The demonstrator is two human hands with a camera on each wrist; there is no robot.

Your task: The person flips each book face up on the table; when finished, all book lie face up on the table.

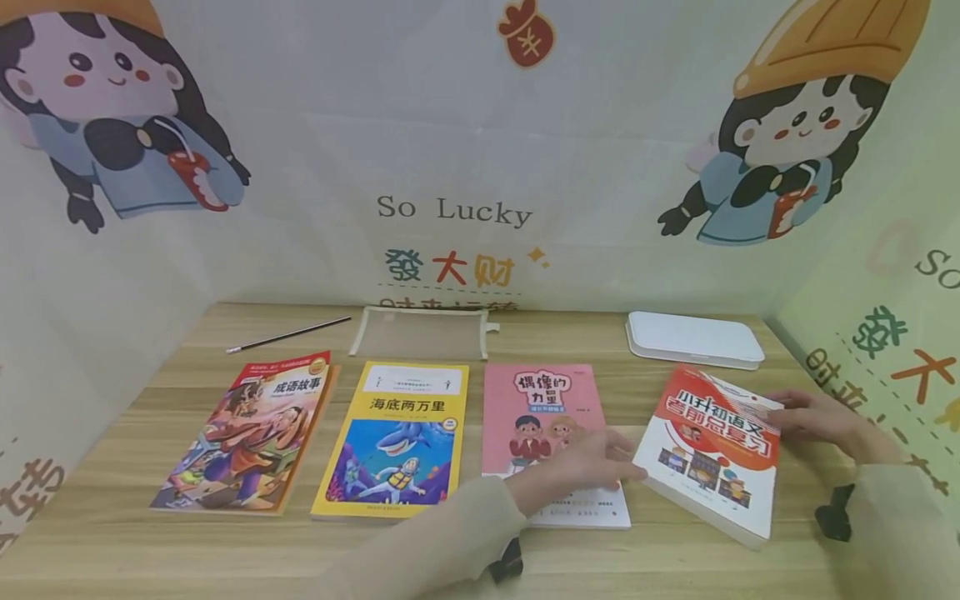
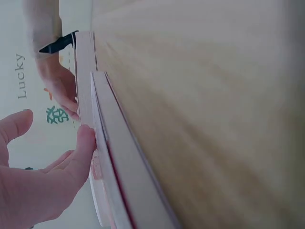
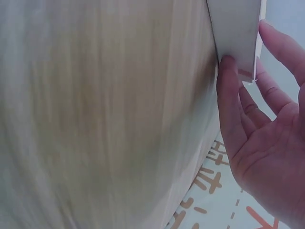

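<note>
A thick red-and-white book (image 1: 712, 450) lies at a slant at the right of the table. My right hand (image 1: 832, 421) grips its right edge, the book's thickness between thumb and fingers in the right wrist view, where the hand (image 3: 271, 152) shows palm side. My left hand (image 1: 566, 471) reaches over a pink-and-white book (image 1: 536, 400), covering part of it, with fingertips right at the thick book's left edge. In the left wrist view this hand (image 2: 47, 186) has its thumb raised apart from the books.
Left of these lie a yellow book (image 1: 390, 442) and a colourful storybook (image 1: 247, 433). Behind them are a pencil (image 1: 288, 335), a mesh pouch (image 1: 420, 333) and a white case (image 1: 693, 337). A printed cloth wall (image 1: 315, 167) borders the wooden table (image 1: 97, 533) at the back and sides.
</note>
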